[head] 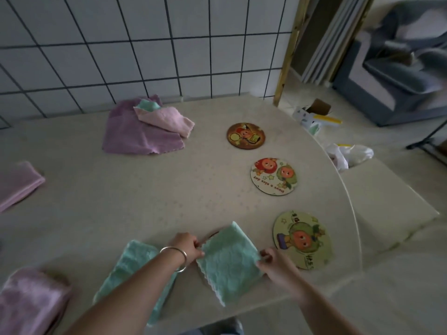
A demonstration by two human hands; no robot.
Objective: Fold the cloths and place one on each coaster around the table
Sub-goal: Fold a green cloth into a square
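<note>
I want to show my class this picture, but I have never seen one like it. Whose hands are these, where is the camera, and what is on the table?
There is no machine: a person wears a camera on the head, looking down at the hands. The left hand and right hand each pinch a side of a folded green cloth, which lies over a mostly hidden coaster. Three bare picture coasters sit along the table edge to the right. Another green cloth lies beside the left arm. Unfolded purple, pink and green cloths are piled near the tiled wall.

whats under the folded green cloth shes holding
A dark curved rim peeks out at the folded green cloth's far left edge, likely a coaster. Its face and design are covered.
</note>
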